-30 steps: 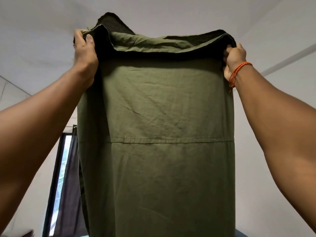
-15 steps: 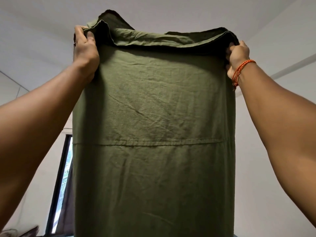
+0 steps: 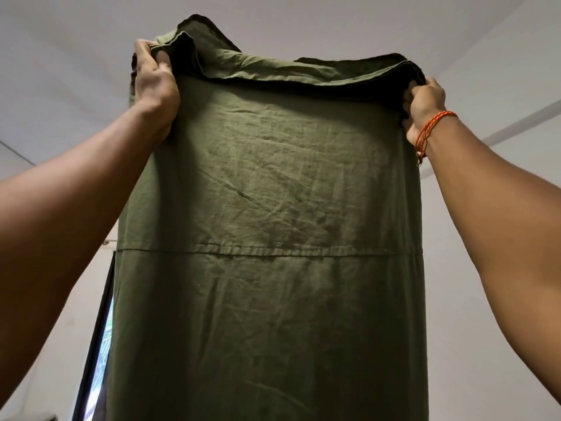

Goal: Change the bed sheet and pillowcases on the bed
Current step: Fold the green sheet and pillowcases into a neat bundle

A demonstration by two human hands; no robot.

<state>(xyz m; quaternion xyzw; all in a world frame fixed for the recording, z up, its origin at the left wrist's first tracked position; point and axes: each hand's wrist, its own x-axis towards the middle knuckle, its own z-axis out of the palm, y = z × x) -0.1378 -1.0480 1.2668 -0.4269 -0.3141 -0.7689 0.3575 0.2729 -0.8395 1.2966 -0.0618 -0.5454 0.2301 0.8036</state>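
Little has shifted since half a second ago: both hands still hold the green sheet (image 3: 270, 208) up high. Left hand (image 3: 156, 86) grips its top left corner, right hand (image 3: 425, 106) its right; folded cloth hangs straight down, covering a window (image 3: 100, 344) behind.

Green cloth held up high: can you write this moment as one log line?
step: holding up | item: green cloth, hanging down | left hand: grips top corner | right hand: grips other top corner | bed: not in view
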